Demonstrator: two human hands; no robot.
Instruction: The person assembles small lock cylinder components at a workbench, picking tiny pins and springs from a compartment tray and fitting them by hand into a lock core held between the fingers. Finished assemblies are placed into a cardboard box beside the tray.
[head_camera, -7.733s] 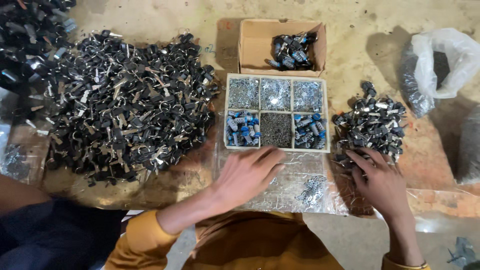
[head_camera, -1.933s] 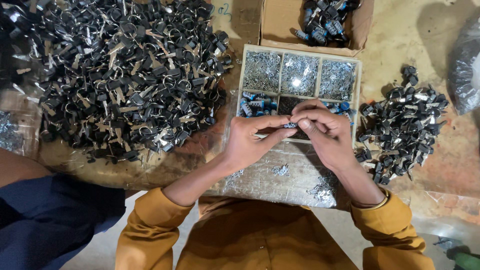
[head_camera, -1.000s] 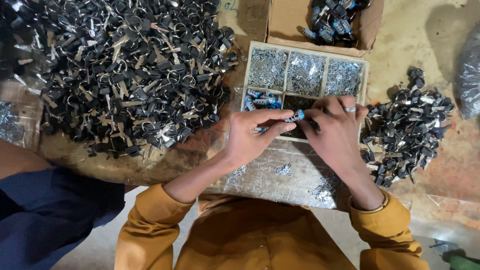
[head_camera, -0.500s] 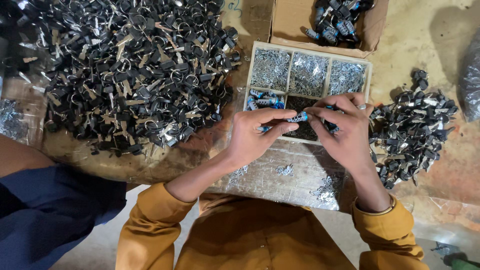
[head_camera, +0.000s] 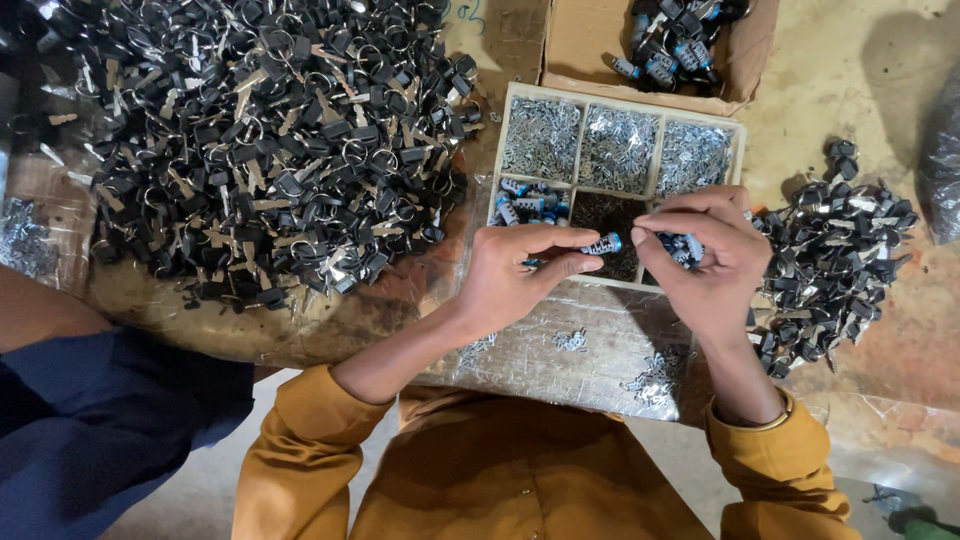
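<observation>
Blue-tipped cylinder (head_camera: 603, 243) in left hand (head_camera: 520, 275)

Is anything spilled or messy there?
Yes. A few small silver bits lie loose on the shiny plastic sheet below the divided tray, outside its compartments. The left hand holds a small blue-tipped cylinder beside the right hand.

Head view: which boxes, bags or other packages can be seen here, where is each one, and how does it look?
Cardboard box: top centre, brown, open, holding dark and blue parts.
Divided tray: below the box, pale frame, six compartments with small metal parts.
Plastic bag: right edge, grey, crumpled, partly cut off.
No labels, signs or screens.
</observation>
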